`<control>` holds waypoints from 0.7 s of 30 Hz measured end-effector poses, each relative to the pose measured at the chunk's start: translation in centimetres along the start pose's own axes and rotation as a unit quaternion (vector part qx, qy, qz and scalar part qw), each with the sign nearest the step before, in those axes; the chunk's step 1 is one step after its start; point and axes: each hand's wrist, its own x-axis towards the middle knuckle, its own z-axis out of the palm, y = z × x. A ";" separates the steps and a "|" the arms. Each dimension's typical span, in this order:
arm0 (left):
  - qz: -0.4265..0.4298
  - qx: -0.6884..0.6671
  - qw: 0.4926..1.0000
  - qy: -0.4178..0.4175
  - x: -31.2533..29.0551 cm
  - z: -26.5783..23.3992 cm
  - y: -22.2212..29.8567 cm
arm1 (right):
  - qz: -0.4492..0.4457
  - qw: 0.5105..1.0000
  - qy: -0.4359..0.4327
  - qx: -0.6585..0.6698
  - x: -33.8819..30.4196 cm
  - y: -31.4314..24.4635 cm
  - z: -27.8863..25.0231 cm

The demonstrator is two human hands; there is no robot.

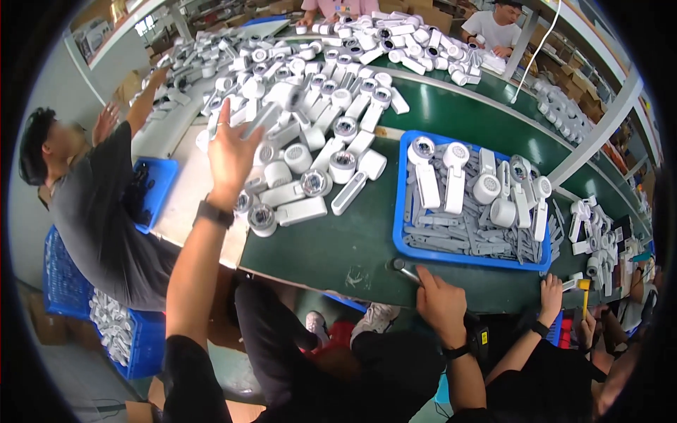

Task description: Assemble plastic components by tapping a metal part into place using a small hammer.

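My left hand [231,156] reaches up over a heap of white handheld devices with round heads and flat handles. Its index finger and thumb are spread. Between them and just beyond lies one blurred device with a grey handle [262,118]; I see no firm grip on it. At the table's front edge, my right hand [441,304] is closed around a short grey rod-like tool [407,269] with a round dark end. Past that tool stands a blue tray [403,211] of grey strip-shaped parts, with several white devices [427,185] lying on top.
A person [106,204] sits at the left beside a blue bin [161,190]. At the right, another person's hand [551,299] rests on the table edge, near a yellow hammer [584,285]. More white devices [423,42] cover the far bench. A metal post [599,134] rises at the right.
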 end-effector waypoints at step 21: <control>0.165 -0.083 0.953 -0.239 4.6 11.0 6.3 | 0.099 0.972 -0.180 0.113 2.4 1.3 -2.8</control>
